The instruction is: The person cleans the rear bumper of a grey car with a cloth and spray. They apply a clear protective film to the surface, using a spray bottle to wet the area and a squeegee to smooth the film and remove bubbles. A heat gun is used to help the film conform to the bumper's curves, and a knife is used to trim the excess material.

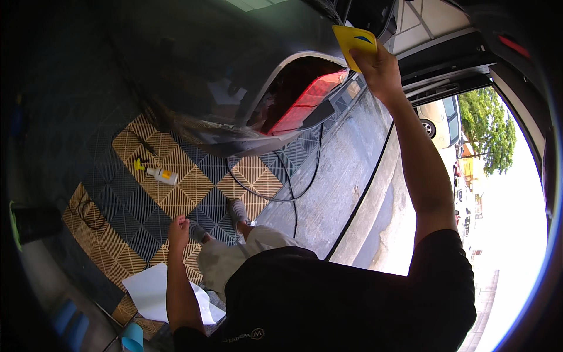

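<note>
My right hand [380, 69] is raised to the upper right with its fingers closed around a yellow squeegee card [353, 44]. The card is close to the rear corner of a dark car [193, 64], near the upper edge of its red tail light [311, 98]; whether it touches the body is unclear. Low on the left, my left hand [178, 227] hangs by my side with its fingers curled in, and no object shows in it. Part of that hand's inner side is hidden.
A spray bottle [161, 175] with a yellow head lies on the tan and dark floor tiles [190, 183]. Black cables [293, 196] run across the floor below the tail light. White sheet material [153, 292] lies behind my left arm. An open tailgate [448, 58] hangs at upper right.
</note>
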Tool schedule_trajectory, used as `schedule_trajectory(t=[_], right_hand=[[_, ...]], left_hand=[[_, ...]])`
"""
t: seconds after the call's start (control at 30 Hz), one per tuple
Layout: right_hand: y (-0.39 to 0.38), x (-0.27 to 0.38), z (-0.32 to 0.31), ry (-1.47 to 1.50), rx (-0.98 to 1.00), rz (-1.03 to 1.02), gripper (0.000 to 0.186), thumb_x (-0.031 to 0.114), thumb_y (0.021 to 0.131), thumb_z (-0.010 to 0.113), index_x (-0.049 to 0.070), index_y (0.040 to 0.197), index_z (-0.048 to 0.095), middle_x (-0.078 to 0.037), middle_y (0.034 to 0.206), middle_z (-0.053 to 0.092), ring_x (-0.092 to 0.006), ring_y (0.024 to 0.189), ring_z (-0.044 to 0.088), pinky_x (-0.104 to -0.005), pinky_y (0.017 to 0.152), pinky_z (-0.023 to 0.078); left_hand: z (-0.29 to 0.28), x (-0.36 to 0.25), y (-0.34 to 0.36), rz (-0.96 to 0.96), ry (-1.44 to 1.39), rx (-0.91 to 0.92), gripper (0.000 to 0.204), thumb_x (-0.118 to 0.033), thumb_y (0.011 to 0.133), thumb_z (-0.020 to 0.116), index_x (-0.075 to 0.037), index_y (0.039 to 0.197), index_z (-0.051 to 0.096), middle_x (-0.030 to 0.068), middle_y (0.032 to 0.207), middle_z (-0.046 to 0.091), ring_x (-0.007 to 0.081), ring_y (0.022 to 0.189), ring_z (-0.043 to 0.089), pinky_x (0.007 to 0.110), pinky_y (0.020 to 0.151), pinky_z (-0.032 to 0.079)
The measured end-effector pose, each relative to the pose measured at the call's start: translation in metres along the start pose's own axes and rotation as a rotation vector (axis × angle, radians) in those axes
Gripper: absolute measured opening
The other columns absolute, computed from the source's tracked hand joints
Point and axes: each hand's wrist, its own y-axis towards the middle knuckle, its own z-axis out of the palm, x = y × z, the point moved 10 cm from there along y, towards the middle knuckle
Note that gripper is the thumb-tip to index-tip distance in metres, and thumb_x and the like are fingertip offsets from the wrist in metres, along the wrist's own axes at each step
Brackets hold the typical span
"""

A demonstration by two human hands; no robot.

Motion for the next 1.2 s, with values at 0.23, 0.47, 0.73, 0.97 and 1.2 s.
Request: schedule_trajectory(t=[0.23,0.47,0.73,0.97,1.2], right_hand=[[-0.071,-0.068,-0.004,0.903,-0.049,0.354,0.044,0.012,0.09,0.065,-0.005,0.127,0.049,-0.015,0.111,0.063,-0.0222,0.099,0.066,-0.0355,0.09,0.053],[-0.079,-0.086,0.008,0.976,0.035,0.371,0.034,0.014,0.092,0.067,-0.001,0.12,0.056,-0.011,0.101,0.068,-0.0202,0.091,0.068,-0.0329,0.083,0.054],[0.007,0.074,0.007,-0.196,0.263,-0.726,0.029,0.009,0.087,0.064,0.007,0.116,0.059,-0.011,0.085,0.068,-0.0307,0.08,0.07,-0.0415,0.066,0.053],[-0.005,0.145,0.092,-0.745,0.547,-1.136,0.029,0.013,0.086,0.065,0.016,0.115,0.06,-0.005,0.093,0.068,-0.0247,0.087,0.069,-0.0375,0.068,0.054],[-0.006,0.034,0.036,-0.964,0.573,-0.978,0.025,0.011,0.088,0.065,0.011,0.112,0.057,-0.008,0.092,0.066,-0.0274,0.084,0.067,-0.0388,0.07,0.054]], left_hand=[[-0.025,-0.354,-0.002,0.753,-0.108,-0.168,0.015,-0.005,0.09,0.066,0.001,0.104,0.063,0.0144,0.093,0.065,0.0297,0.081,0.066,0.037,0.071,0.054],[-0.05,-0.562,-0.01,1.185,0.19,-0.587,0.026,-0.006,0.088,0.067,-0.002,0.114,0.064,0.0109,0.096,0.063,0.0276,0.083,0.062,0.038,0.073,0.053],[-0.018,-0.553,-0.003,1.044,0.08,-0.729,0.038,-0.007,0.087,0.068,-0.004,0.124,0.063,0.0131,0.104,0.057,0.0288,0.094,0.057,0.039,0.081,0.051],[0.01,-0.473,0.005,0.936,-0.176,-0.575,0.028,-0.009,0.089,0.066,-0.001,0.116,0.063,0.017,0.11,0.058,0.034,0.099,0.058,0.043,0.087,0.05],[0.056,-0.267,0.016,0.424,-0.317,-0.277,0.025,-0.014,0.094,0.063,0.0,0.115,0.063,0.0159,0.107,0.061,0.0297,0.096,0.063,0.04,0.083,0.052]])
